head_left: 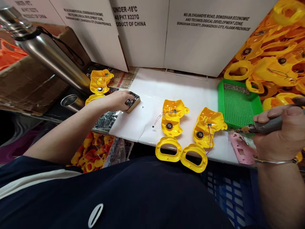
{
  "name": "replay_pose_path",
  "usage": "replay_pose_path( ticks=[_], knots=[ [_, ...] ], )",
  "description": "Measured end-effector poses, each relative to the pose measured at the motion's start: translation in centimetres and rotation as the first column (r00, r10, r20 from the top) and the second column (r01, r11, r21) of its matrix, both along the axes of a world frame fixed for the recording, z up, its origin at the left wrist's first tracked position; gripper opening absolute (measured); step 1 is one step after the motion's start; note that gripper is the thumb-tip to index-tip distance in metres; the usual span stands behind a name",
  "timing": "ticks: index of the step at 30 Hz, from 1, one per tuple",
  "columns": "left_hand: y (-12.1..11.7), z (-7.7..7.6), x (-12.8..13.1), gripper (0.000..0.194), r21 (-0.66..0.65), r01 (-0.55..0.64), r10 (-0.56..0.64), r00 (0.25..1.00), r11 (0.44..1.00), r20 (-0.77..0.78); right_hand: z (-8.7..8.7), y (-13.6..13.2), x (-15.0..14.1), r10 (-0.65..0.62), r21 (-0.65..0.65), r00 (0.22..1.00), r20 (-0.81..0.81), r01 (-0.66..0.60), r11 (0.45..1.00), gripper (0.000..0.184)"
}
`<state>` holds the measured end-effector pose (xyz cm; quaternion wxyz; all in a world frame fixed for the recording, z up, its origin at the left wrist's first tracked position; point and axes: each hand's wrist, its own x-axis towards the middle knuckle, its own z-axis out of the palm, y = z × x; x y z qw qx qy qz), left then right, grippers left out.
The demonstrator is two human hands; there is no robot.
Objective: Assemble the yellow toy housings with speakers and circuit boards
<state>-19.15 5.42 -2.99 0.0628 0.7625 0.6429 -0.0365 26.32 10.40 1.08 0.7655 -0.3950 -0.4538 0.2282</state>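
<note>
My left hand [120, 100] reaches into a small box [133, 104] of dark, shiny little parts. Its fingers are bent together there, and their tips are hidden. In my right hand [281, 127] is a grey-handled screwdriver [264, 125], its tip pointing left beside the green tray [224, 117]. Below that tip lies a pink plastic piece [243, 149]. Between my hands, two yellow plastic shells [175, 108] [207, 117] lie with wires and round black speakers inside. Two yellow oval rings [159, 156] [203, 165] lie at the table's front edge.
Small metallic bits [235, 88] fill the back of the green tray. A pile of yellow shells [274, 68] rises at right. White cartons [197, 44] stand behind. At left are a steel flask [54, 57], a metal cup [73, 102] and another yellow shell [98, 79].
</note>
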Motion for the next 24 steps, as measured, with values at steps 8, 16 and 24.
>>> replay_pose_path(
  ticks=[8, 16, 24],
  knots=[
    [0.0, -1.6, -0.1, 0.029, 0.212, -0.103, 0.025, 0.94, 0.972, 0.341, -0.9, 0.8, 1.5, 0.19, 0.202, 0.97, 0.15, -0.218, 0.955, 0.019],
    [0.6, 0.0, 3.3, 0.021, 0.384, -0.097, -0.108, 0.872, 0.918, 0.478, -0.4, 0.4, 1.1, 0.158, 0.177, 0.974, 0.159, -0.186, 0.967, 0.025],
    [1.1, -2.2, 6.8, 0.026, 0.219, 0.112, -0.182, 0.925, 0.969, 0.334, 0.1, -0.3, 0.5, 0.173, 0.128, 0.976, 0.129, -0.189, 0.974, 0.023]
  ],
)
